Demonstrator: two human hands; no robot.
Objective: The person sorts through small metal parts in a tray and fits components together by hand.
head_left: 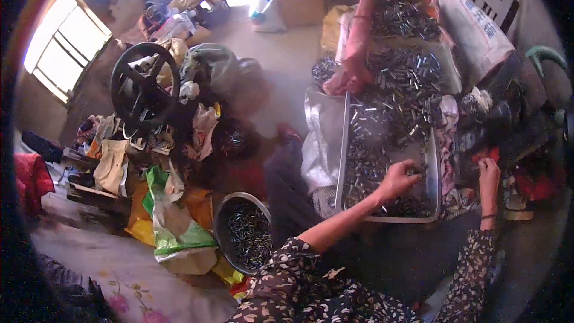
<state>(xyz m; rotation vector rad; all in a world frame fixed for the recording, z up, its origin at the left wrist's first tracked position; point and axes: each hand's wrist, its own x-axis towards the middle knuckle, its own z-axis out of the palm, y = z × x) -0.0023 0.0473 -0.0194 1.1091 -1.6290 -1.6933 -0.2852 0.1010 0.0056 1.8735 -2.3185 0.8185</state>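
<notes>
My left hand [399,180] is over the near part of a metal-rimmed tray [436,200], with its fingers curled together. Small dark pieces seem to be at its fingertips, too small to make out. Short shiny metal pieces [368,161] lie spread across the tray and heap up toward its far end. Past the tray's right edge, my right hand [489,176] is raised with its fingers pinched. Its fingertips are next to a small red thing [487,154]; whether they grip it or something else is hidden.
Further metal pieces [403,18] fill the far end beside a pink sack [359,36]. A round basin [218,218] of pieces stands left of my leg. Patterned cloth [448,119] lies along the tray's right side. A black handwheel [145,84] rises among sacks at left.
</notes>
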